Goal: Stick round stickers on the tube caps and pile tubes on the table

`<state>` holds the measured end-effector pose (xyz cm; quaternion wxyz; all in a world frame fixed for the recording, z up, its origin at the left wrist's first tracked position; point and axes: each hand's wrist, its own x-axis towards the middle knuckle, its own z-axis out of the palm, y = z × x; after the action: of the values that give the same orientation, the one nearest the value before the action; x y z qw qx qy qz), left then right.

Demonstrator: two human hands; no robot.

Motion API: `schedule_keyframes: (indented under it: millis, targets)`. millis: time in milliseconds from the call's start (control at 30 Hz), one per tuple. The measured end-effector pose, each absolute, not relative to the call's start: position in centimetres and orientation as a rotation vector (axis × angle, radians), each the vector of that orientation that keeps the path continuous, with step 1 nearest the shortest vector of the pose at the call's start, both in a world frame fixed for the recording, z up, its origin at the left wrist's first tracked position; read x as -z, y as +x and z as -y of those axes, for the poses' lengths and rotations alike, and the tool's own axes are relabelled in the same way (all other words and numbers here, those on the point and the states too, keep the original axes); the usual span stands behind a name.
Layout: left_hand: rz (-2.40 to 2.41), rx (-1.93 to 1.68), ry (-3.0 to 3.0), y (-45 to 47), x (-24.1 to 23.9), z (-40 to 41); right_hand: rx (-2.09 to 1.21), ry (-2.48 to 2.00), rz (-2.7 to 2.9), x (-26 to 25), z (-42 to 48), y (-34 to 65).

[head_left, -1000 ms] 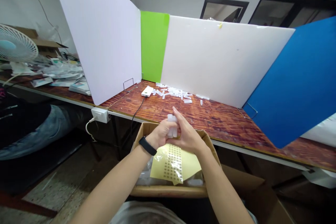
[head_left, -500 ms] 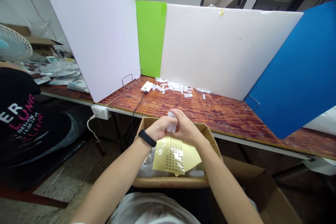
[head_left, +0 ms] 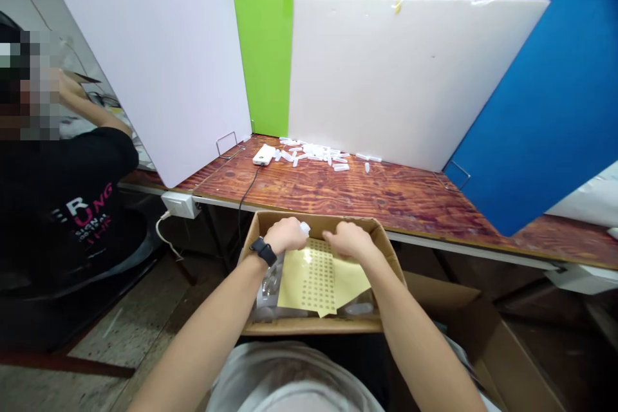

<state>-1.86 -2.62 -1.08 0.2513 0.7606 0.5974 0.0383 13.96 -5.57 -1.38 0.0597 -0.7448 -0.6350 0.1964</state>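
Observation:
My left hand [head_left: 286,235], with a black wristband [head_left: 263,252], is closed over a small translucent plastic tube [head_left: 304,228], and only the tube's tip shows past the fingers. My right hand [head_left: 349,239] is a little to the right, with nothing visible in it, its fingers just above the top edge of a yellow sheet of dotted stickers [head_left: 316,280]. Both hands are over an open cardboard box [head_left: 313,327]. The sheet lies in it on clear plastic packaging [head_left: 266,296].
A wood-grain table [head_left: 338,190] behind the box carries a loose pile of translucent tubes [head_left: 309,154] and a white power bank [head_left: 263,154] with a black cable. White, green and blue panels stand along it. A co-worker in a black T-shirt [head_left: 62,206] sits at left. Another cardboard box [head_left: 492,354] sits low right.
My hands have come apart and moved lower over the box. The tube, earlier between both hands, is now in my left hand alone. The co-worker has shifted further into view.

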Motion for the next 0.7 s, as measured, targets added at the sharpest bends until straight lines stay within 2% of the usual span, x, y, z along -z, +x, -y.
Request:
schedule_keyframes:
  millis: [100,200,267,333,433,533,600,700]
  targets:
    - [-1.541,0.148,2.020,-1.5,1.1,3.0,-1.137,-2.309,1.891,3.6,4.8,13.8]
    - [-1.500,0.281,1.983,-1.4,1.2,3.1,-1.245,-2.163,1.849,4.4,4.5,13.6]
    - [-1.514,0.204,1.993,-1.6,1.0,3.0,-1.247,-2.020,1.847,3.7,4.7,13.7]
    - [-1.414,-0.020,1.992,-1.8,0.6,2.8,-1.242,-1.862,1.862,2.4,5.0,14.0]
    - [-0.982,-0.573,1.844,-2.2,-1.0,3.0,-1.220,-1.460,1.811,0.4,5.1,15.0]
    - [-0.765,-1.061,1.571,-2.3,-2.5,3.3,-1.010,-1.139,1.535,-0.5,4.4,16.1]
    - [-0.750,-1.172,1.465,-2.3,-2.7,3.3,-0.860,-1.104,1.328,-0.4,3.7,16.8]
    - [-0.685,-1.009,1.413,-2.3,-2.1,3.0,-0.728,-1.069,1.175,0.1,2.7,17.5]
